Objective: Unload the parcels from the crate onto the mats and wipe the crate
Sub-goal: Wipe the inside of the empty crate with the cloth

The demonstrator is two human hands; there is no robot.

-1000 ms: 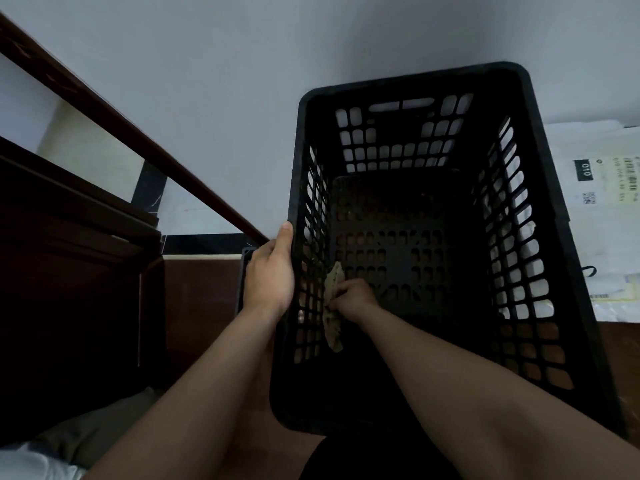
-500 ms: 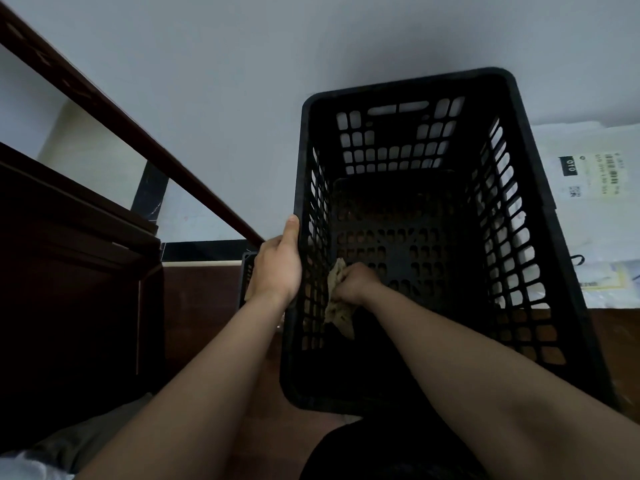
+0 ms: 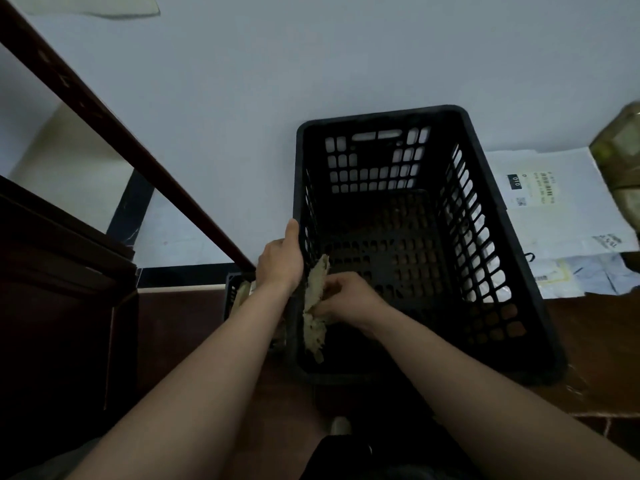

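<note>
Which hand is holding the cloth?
The right hand, inside the crate, grips the cloth; the left hand only holds the crate's left wall.

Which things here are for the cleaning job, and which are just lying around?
For the job: black plastic lattice crate; crumpled beige rag in the right hand; left hand on the rim; white labelled parcel bags.
Lying about: dark wooden rail; dark wooden cabinet.

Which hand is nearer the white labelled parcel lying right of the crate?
Right. The right hand holds the cloth inside the crate, closer to the white parcel; the left hand grips the crate's left wall, farther away.
</note>
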